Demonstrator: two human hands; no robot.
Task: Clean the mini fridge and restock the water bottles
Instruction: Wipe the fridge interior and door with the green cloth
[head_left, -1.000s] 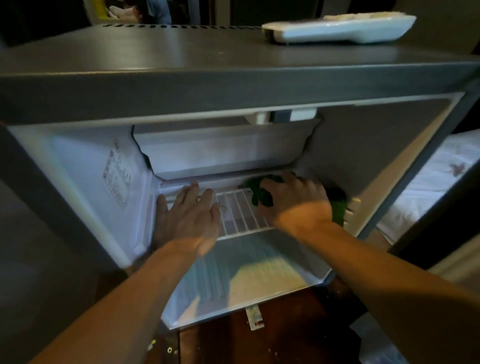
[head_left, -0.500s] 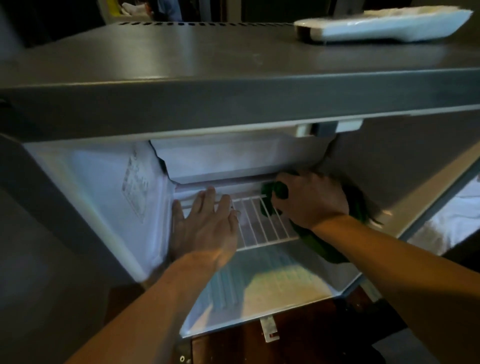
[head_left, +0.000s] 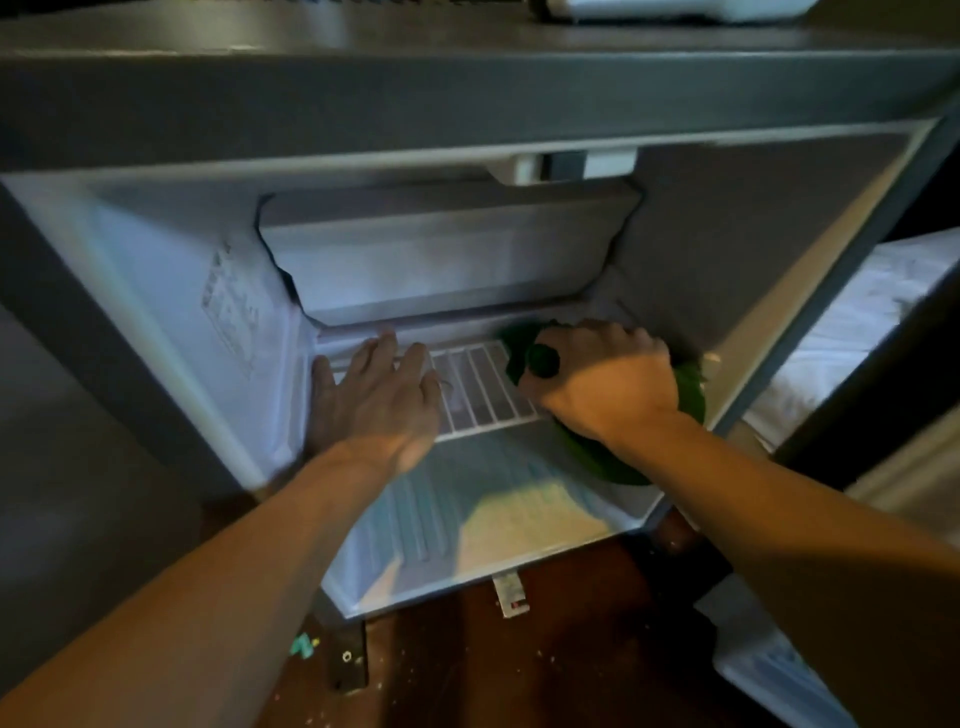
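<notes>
The grey mini fridge (head_left: 467, 98) stands open in front of me, its white interior lit. A white wire shelf (head_left: 480, 387) runs across the middle, under the freezer flap (head_left: 441, 260). My left hand (head_left: 376, 397) lies flat on the left part of the shelf, fingers straight. My right hand (head_left: 602, 382) grips a bunched green cloth (head_left: 597, 457) and presses it on the right end of the shelf by the fridge's right wall. No water bottles show.
A white flat object (head_left: 670, 8) lies on the fridge top at the upper right. The fridge floor (head_left: 519, 525) is bare below the shelf. Dark wood floor (head_left: 545, 660) with crumbs lies underneath. White bedding (head_left: 852, 332) sits to the right.
My right hand has shifted the green cloth slightly along the right end of the shelf. My left hand stays flat on the shelf. The camera has moved.
</notes>
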